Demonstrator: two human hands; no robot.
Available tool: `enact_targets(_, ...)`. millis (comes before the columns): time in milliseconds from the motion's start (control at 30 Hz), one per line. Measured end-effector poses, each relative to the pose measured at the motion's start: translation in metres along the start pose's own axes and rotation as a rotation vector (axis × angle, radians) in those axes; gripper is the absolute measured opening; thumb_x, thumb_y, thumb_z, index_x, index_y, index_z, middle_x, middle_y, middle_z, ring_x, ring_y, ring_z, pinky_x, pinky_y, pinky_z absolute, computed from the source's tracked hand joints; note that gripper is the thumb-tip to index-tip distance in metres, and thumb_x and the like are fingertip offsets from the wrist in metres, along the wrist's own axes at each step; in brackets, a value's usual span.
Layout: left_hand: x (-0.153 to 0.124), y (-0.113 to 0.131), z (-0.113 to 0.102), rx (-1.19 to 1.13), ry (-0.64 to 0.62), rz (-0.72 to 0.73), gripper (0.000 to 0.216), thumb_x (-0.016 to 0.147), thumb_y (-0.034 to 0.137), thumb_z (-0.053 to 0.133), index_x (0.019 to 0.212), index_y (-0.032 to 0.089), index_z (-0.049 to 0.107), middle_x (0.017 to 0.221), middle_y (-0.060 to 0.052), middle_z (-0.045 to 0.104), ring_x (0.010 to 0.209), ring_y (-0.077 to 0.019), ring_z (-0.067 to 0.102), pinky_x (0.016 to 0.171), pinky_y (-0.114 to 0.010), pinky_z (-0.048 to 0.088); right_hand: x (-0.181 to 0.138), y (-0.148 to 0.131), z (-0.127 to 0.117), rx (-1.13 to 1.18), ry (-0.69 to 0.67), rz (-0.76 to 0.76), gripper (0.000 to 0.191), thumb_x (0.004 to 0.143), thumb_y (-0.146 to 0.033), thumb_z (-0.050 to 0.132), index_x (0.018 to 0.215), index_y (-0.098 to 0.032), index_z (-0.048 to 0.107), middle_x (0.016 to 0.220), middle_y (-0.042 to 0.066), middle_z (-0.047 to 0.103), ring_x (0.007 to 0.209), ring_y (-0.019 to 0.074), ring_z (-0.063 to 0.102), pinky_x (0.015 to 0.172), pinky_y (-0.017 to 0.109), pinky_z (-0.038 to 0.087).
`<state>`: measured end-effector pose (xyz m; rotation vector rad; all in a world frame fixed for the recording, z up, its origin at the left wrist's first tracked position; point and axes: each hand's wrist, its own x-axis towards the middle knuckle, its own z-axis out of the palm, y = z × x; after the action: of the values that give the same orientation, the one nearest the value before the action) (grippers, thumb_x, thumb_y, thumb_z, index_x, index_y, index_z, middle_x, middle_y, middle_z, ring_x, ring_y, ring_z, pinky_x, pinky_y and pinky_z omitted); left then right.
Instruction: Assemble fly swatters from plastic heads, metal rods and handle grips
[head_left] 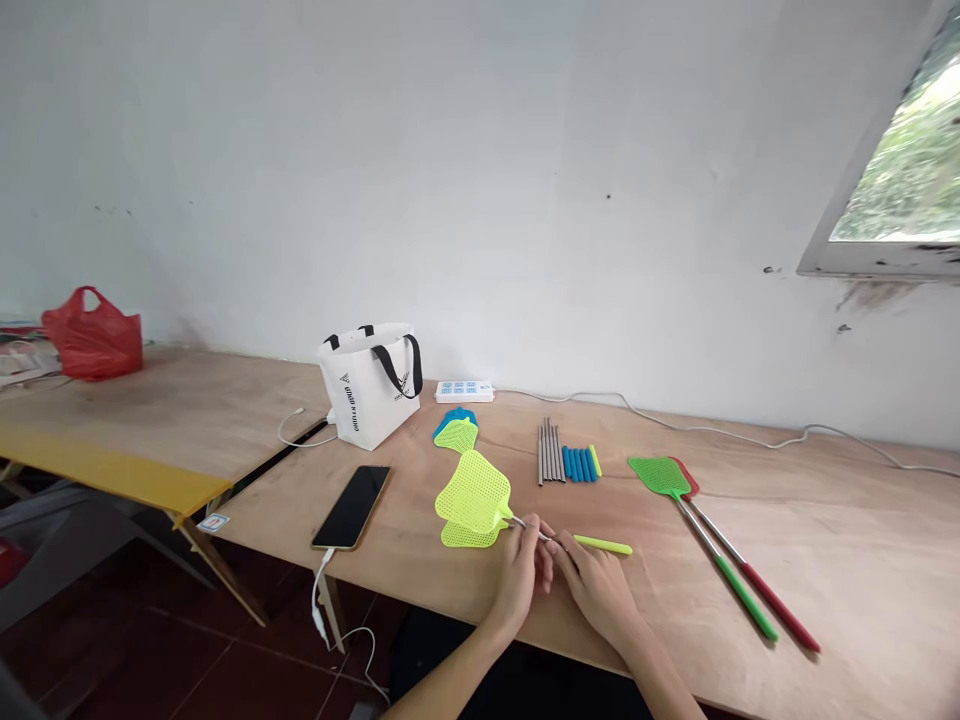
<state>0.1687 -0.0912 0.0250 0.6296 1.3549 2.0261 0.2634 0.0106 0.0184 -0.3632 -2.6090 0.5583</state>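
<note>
Near the table's front edge, a yellow-green fly swatter (472, 492) has its mesh head pointing up and left. My left hand (519, 572) is closed around its thin metal rod just below the head. Beside it my right hand (592, 582) has its fingers closed on the rod's other end, the fingertips of both hands nearly meeting. Underneath lies a second yellow-green swatter head (471, 535), partly covered. A yellow-green handle (604, 545) sticks out past my right hand; which swatter it belongs to I cannot tell.
Behind my hands lie metal rods (551, 453), blue handle grips (580, 465) and loose swatter heads (456, 433). Green (724, 560) and red (780, 605) swatters lie at right. A phone (352, 508), white bag (371, 390) and power strip (465, 391) are also on the table.
</note>
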Motion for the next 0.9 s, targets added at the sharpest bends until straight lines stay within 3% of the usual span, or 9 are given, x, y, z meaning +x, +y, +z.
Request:
enact_targets(367,0.000,0.003,0.001,-0.002,0.048,-0.017,0.065,0.077,0.081,0.061,0.076,0.016,0.062,0.049,0.004,0.047,0.042,-0.0082,0.036,0.042,-0.021,0.025,-0.003,0.006,0.009,-0.120,0.090,-0.054,0.038,0.107,-0.026,0.024,0.092,-0.022,0.059,0.080,0.004,0.073,0.070,0.0191,0.070,0.059,0.026,0.037)
enact_targets(700,-0.001,0.001,-0.003,-0.083,0.234,0.012,0.072,0.065,0.088,0.065,0.074,0.017,0.062,0.055,0.009,0.027,0.047,-0.0067,0.021,0.044,-0.021,0.018,-0.002,-0.004,0.010,-0.093,0.118,-0.091,0.044,0.110,-0.042,0.024,0.089,-0.024,0.058,0.077,0.001,0.073,0.067,0.0184,0.070,0.058,0.024,0.037)
enact_targets(900,0.005,0.007,-0.007,-0.069,0.215,0.005,0.073,0.065,0.088,0.066,0.075,0.016,0.065,0.054,0.010,0.024,0.045,-0.0059,0.019,0.043,-0.021,0.017,0.000,-0.002,0.004,-0.267,0.186,-0.112,0.054,0.110,-0.044,0.015,0.086,-0.024,0.059,0.068,0.001,0.070,0.059,0.0190,0.068,0.053,0.027,0.028)
